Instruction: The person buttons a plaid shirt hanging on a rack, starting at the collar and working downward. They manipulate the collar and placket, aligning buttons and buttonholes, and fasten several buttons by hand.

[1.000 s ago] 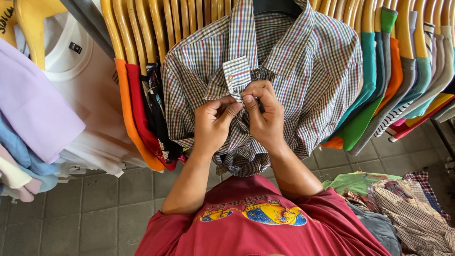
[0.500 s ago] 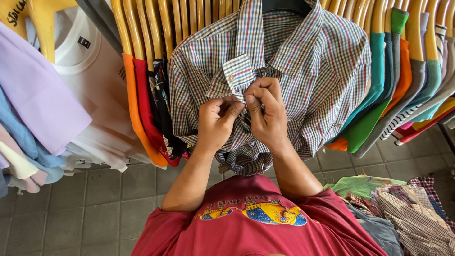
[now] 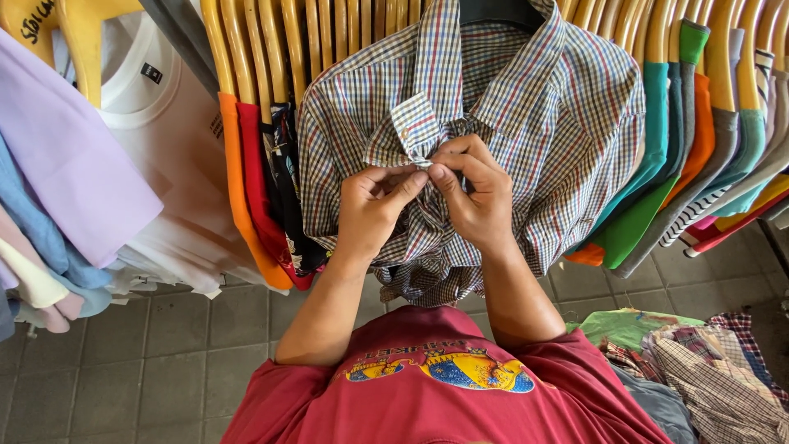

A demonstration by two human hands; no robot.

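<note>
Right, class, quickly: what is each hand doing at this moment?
Left hand: closed, pinching the front edge of the checked shirt.
Right hand: closed, pinching the same shirt front, fingertips meeting the left's.

Small black rectangular neck label (image 3: 151, 72) inside white T-shirt (image 3: 177, 140) collar, upper left on rack.

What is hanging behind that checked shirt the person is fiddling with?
Behind the checked shirt hang more clothes on yellow wooden hangers: orange and red garments on one side, teal and green ones on the other. Anything directly behind the shirt is covered by it and by both hands.
</note>
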